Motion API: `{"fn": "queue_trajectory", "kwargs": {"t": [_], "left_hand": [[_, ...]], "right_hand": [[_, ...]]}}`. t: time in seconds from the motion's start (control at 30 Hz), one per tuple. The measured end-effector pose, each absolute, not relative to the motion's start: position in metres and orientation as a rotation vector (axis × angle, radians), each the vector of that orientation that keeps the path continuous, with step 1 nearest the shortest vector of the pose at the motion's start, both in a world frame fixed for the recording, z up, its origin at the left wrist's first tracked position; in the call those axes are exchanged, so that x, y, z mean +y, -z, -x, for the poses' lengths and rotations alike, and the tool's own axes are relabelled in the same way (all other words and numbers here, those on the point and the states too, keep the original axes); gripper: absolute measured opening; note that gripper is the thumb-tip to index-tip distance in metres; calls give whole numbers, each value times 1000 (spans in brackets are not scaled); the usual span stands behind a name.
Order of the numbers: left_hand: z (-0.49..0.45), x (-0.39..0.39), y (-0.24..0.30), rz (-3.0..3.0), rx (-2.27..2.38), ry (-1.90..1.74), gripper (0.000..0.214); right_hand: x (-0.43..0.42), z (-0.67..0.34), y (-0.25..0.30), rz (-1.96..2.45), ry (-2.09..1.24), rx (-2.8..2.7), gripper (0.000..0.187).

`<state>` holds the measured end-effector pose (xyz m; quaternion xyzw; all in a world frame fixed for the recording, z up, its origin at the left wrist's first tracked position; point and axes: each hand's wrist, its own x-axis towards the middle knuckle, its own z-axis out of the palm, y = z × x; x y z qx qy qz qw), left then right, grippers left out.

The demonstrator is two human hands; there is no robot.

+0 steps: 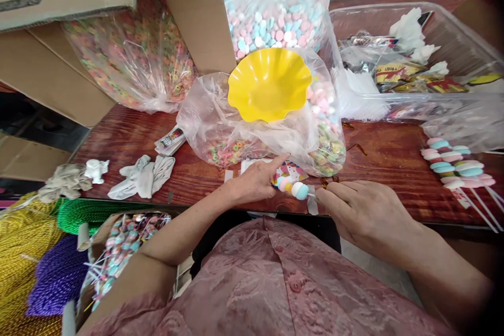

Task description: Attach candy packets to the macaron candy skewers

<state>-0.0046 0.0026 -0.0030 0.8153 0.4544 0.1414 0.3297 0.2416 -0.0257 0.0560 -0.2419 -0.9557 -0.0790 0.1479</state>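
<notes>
Close to the table's front edge lies a candy skewer [298, 190] of pink, yellow, white and blue pieces, its white stick pointing right. My left hand [255, 181] closes on a small printed wrapper [290, 170] around the skewer's far end, index finger stretched along it. The fingers of my right hand [364, 205] are curled together around the stick end. A bit of gold twist tie [333, 180] shows by my right fingertips. Just beyond my hands sits a clear bag of candy rings [230, 151] with a yellow scalloped bowl [270, 84] on it.
Finished-looking candy skewers [459, 163] lie at right. Behind them stands a clear plastic bin [413, 97] with packets. A cardboard box [197, 5] holds bagged candy rings at left. Pale gloves [144, 176] lie front left. Below are a carton of skewers [122, 241] and coloured mesh rolls [59, 273].
</notes>
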Motion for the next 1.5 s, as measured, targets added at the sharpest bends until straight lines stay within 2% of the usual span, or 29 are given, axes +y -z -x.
{"fn": "queue_trajectory", "kwargs": {"t": [0.1,0.23,0.27,0.53,0.8,1.1,1.23,1.37,1.5], "left_hand": [[6,1,3,-1992,1164,-492,78],[6,-1,1,-1873,1147,-550,33],[6,-2,1,-1855,1142,-542,28],[1,-10,-11,-2101,1274,-350,18],[7,-9,-20,-2348,1458,-16,24],[15,-2,-19,-2131,1344,-237,20],[11,-9,-21,-2213,1396,-289,17],[6,-10,-17,-2445,1500,-231,16],[12,-4,-10,-2703,1594,-182,12]], "right_hand": [[-31,-238,-60,657,322,-2717,23],[-36,-238,-65,620,405,-2677,17],[-37,-239,-65,622,413,-2668,16],[-26,-232,-48,690,378,-2663,21],[-17,-242,-47,712,267,-2608,20],[-23,-251,-47,682,344,-2535,19],[-22,-249,-42,747,349,-2536,19],[-24,-243,-30,885,162,-2467,16],[-26,-239,-21,1003,-251,-2393,19]]}}
